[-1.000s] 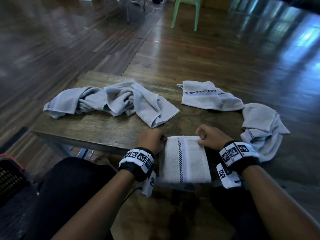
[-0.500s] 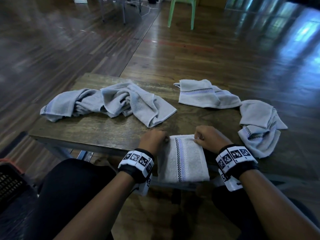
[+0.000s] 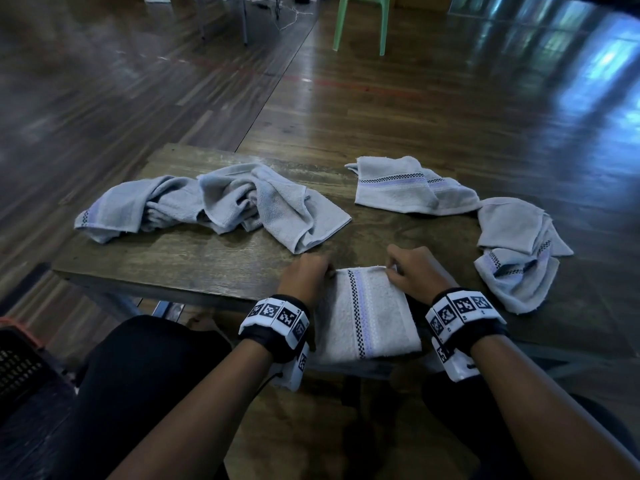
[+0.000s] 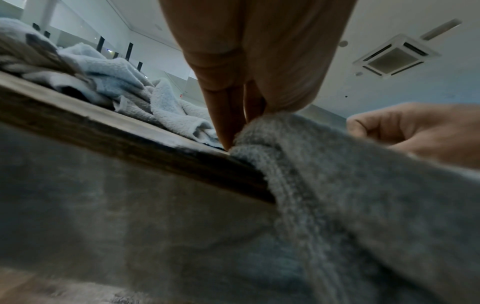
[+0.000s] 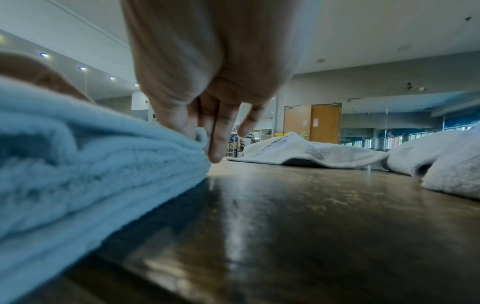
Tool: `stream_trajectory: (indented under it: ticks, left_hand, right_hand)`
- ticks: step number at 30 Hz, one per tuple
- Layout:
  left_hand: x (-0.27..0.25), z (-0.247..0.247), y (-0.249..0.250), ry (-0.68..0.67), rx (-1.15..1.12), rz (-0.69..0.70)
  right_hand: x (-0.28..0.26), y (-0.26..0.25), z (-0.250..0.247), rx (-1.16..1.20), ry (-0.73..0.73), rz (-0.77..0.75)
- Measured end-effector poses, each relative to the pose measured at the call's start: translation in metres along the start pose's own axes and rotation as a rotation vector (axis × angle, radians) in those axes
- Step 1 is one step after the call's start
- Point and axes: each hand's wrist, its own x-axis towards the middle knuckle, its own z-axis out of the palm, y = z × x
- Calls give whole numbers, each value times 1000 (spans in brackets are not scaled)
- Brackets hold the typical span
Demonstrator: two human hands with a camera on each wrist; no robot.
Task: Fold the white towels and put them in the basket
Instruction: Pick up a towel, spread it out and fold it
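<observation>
Terry-looped folded towel [image 3: 367,313], rectangular, on worn wood; left hand [image 3: 304,277] and right hand [image 3: 414,271] pinch its far corners.

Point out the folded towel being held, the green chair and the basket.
folded towel [image 3: 367,317]: head view, its top face.
green chair [image 3: 360,22]: head view, its legs.
basket [image 3: 19,362]: head view, its dark mesh wall.

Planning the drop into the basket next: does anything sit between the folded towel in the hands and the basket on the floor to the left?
Only the person's left thigh lies between the folded towel, pinched by the left hand and right hand, and the basket. No other obstacle shows.
</observation>
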Motion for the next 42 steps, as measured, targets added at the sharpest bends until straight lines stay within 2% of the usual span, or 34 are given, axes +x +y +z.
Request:
stream_trajectory:
  ticks: [7,10,13,17,22,26,30,34,36,38,42]
  left_hand:
    - [-1,-4,5,-12,68,13]
    - [-11,-5,22,47,176,146]
    - [-24,7,40,-29,203,263]
    - [-32,30,42,-161,210,153]
    - [-28,49,34,-107,210,137]
    - [-26,51,30,-74,188,113]
    - [-23,48,21,-59,160,62]
    - [-19,35,7,-89,113,-47]
    - [-19,31,4,-95,112,-78]
    - [-21,28,4,-103,130,-89]
    - [-25,19,4,-83,61,-142]
  right_hand:
    - [6,-3,10,-39,41,-10]
    - [4,-2,19,-160,59,-27]
    - [-2,-5,22,-313,87,-14]
    - [-12,-14,24,-426,37,6]
    - [-31,-23,38,-291,-144,153]
    - [-41,-23,51,-157,-201,251]
    - [-43,-13,53,-107,-199,256]
    - [-41,2,48,-18,-241,393]
    - [-41,5,45,-62,-232,394]
    - [-42,4,42,-78,-156,390]
    - [-42,-4,31,-23,-58,466]
